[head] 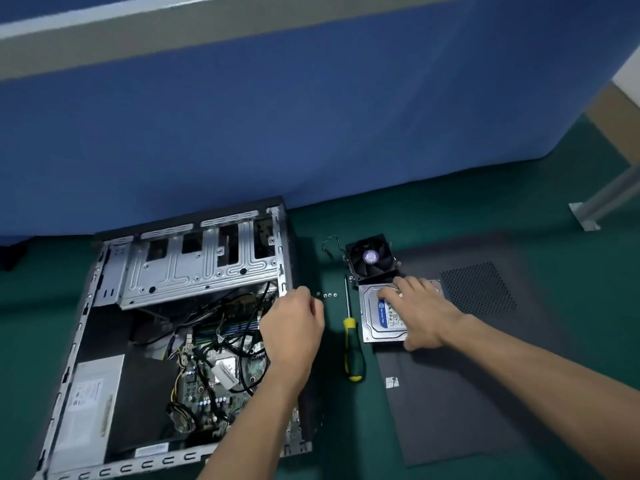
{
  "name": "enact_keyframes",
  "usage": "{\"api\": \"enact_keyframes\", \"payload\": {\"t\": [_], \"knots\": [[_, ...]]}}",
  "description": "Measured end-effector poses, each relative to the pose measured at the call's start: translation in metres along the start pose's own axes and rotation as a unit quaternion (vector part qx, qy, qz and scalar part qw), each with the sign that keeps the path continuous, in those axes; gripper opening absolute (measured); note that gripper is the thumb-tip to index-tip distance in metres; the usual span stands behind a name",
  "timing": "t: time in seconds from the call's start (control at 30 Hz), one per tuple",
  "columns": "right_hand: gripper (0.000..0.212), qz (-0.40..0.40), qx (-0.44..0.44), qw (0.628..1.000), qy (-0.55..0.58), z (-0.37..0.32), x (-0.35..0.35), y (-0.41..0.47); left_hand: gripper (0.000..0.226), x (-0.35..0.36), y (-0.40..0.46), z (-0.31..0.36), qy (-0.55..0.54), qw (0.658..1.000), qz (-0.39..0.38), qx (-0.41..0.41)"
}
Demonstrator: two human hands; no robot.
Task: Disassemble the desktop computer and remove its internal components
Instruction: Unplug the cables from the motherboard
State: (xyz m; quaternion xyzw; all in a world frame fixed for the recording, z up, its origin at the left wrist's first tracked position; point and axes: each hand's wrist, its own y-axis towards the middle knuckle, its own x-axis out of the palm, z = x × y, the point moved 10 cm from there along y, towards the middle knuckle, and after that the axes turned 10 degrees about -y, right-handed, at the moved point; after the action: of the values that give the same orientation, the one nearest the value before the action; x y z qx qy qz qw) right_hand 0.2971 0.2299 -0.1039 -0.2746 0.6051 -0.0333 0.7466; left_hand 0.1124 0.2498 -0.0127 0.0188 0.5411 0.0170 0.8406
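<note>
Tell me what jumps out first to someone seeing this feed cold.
The open case at lower left, its cables and board exposed. To its right, the right hand rests on a hard drive lying on the removed side panel, a fan just behind it. Between them lies a screwdriver, with the left hand at the case's right edge.

Open computer case (173, 323) lying flat, wiring exposed, cooling fan (370, 259) and hard drive (381, 317) lying removed just beside its right
</note>
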Motion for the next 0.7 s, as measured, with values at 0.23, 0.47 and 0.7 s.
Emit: {"api": "enact_keyframes", "payload": {"t": [0.23,0.47,0.7], "knots": [[0.087,-0.032,-0.025,0.996,-0.075,0.007,0.027,0.018,0.037,0.002,0.003,0.001,0.006,1.000,-0.007,-0.012],[0.081,-0.075,-0.001,0.994,-0.077,0.003,0.026,0.019,0.034,0.004,0.002,-0.002,0.017,1.000,-0.002,-0.016],[0.026,0.036,0.041,0.982,0.179,-0.024,-0.041,0.009,0.038,-0.003,-0.003,-0.017,-0.112,0.991,0.048,-0.059]]}}
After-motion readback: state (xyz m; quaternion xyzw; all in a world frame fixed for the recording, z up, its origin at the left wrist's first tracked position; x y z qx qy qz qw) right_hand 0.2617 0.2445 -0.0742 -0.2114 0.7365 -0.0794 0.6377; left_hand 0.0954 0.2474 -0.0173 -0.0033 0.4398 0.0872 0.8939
